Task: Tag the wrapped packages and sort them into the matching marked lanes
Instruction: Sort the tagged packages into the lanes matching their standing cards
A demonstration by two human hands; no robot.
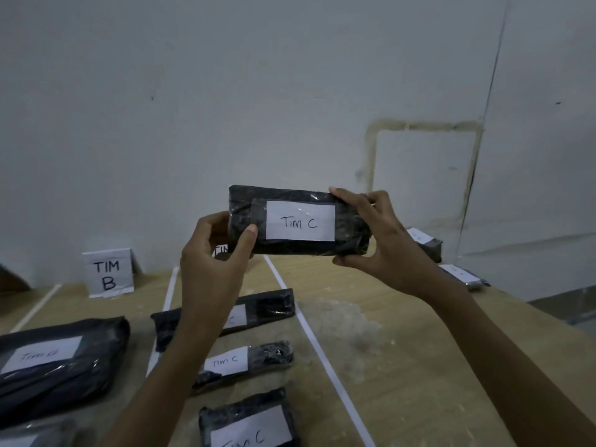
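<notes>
A black wrapped package (298, 221) with a white tag reading "Tim C" is held up in the air above the table, in front of the wall. My left hand (214, 250) grips its left end, thumb on the front. My right hand (375, 235) grips its right end, fingers over the top edge and thumb under the bottom. Below, in the lane between two white tape lines, lie three black packages tagged "Tim C": a far one (261, 309), a middle one (245, 362) and a near one (248, 421).
A standing card "TIM B" (108, 272) marks the left lane, where a larger package tagged "Tim B" (61, 359) lies. White tape lines (317, 346) divide the wooden table (403, 366). More packages (425, 241) lie at the far right edge. A card behind the held package is mostly hidden.
</notes>
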